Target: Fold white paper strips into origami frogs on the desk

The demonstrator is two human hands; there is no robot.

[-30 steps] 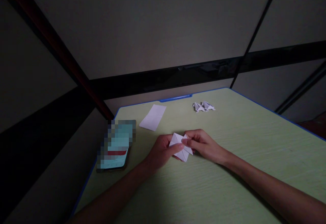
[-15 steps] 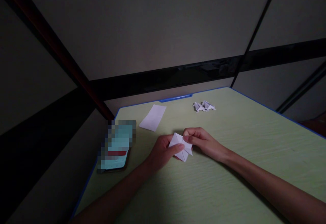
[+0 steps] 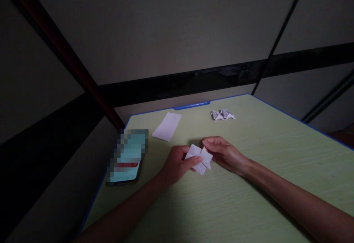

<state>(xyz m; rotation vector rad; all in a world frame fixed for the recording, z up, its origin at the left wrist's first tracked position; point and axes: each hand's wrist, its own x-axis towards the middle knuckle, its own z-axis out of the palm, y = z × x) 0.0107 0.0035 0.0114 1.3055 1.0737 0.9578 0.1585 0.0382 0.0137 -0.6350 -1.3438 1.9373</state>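
Note:
A small white folded paper [image 3: 197,167] with creased, pointed flaps is held over the table. My left hand [image 3: 175,165] grips it from the left, thumb flat across its front and fingers behind. At its upper right, my right hand [image 3: 221,150] is closed, with thumb and forefinger pinched at the tip of a raised flap. The right hand's lower fingers curl behind the paper and are partly hidden.
On the pale green table [image 3: 271,154] lies a white paper sheet [image 3: 167,126]. Small origami figures [image 3: 222,115] sit at the back right. A phone [image 3: 128,158], partly pixelated, lies at the left edge. Dark-banded panels [image 3: 177,33] stand behind the table.
My right thumb has slid off the paper's face to the flap's tip, and that flap now stands up as a point. My left hand keeps its grip.

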